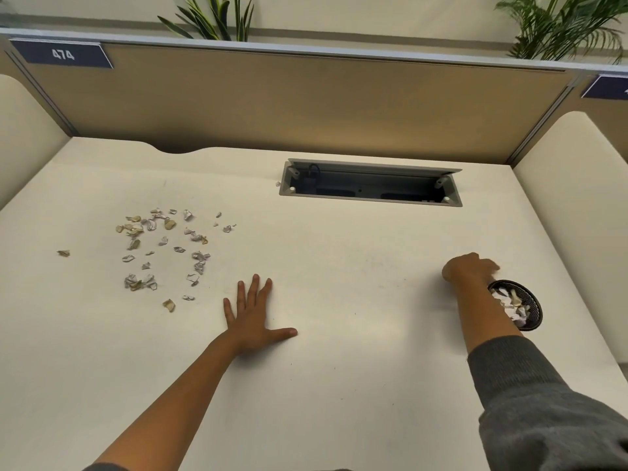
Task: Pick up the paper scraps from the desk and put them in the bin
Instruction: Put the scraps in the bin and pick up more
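- Many paper scraps (163, 246) left on desk (339, 368), loosely scattered at left, well apart from bin (528, 305).
- One stray scrap (63, 253) further left of main scatter; another tiny one beside cable tray (370, 183).
- Bin at right edge of desk, black mesh, already holding white crumpled scraps.
- Left hand (253, 314): flat on desk, fingers straight and spread, holding nothing; near lower right of scatter, not touching any scrap.
- Right hand (470, 268): over far rim of bin, fingers curled downward and blurred; cannot tell whether anything held.
- Step judged: drop-off at bin, task well short of done.
- Next move calls for: return across desk to scatter, then gathering of several small light pieces into a pinch or cupped palm.
- Note: sweeping scraps together first with flat left hand likely quicker.
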